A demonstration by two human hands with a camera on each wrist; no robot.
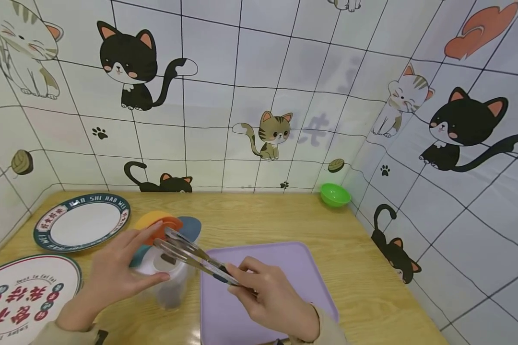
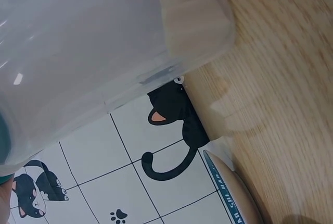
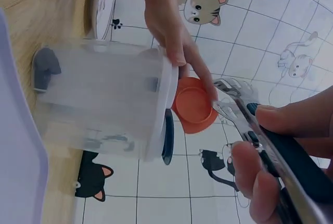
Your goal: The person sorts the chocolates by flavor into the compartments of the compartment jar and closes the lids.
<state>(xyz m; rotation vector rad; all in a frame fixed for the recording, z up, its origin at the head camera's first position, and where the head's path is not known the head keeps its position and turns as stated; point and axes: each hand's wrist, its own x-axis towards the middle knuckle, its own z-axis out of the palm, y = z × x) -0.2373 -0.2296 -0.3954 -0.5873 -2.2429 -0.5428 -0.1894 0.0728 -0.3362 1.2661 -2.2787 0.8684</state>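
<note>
A translucent plastic container [image 3: 99,99] with a white lid stands by the tray, its orange flap [image 1: 163,227] raised. Yellow [image 1: 148,219] and blue flaps [image 1: 190,228] show beside it. My left hand [image 1: 116,268] is at the lid, forefinger stretched along the orange flap and thumb reaching over the front rim. A small dark brown piece [image 1: 168,258] shows at the lid's opening. My right hand [image 1: 269,297] grips metal tongs [image 1: 194,254] with dark handles. Their tips are apart above the lid, beside the orange flap, with nothing between them.
A lilac tray [image 1: 259,287] lies at centre right on the wooden table. Two patterned plates, a back one [image 1: 82,223] and a front one [image 1: 30,297], lie at the left. A green bowl [image 1: 335,195] sits at the back right corner, against the cat-print wall covering.
</note>
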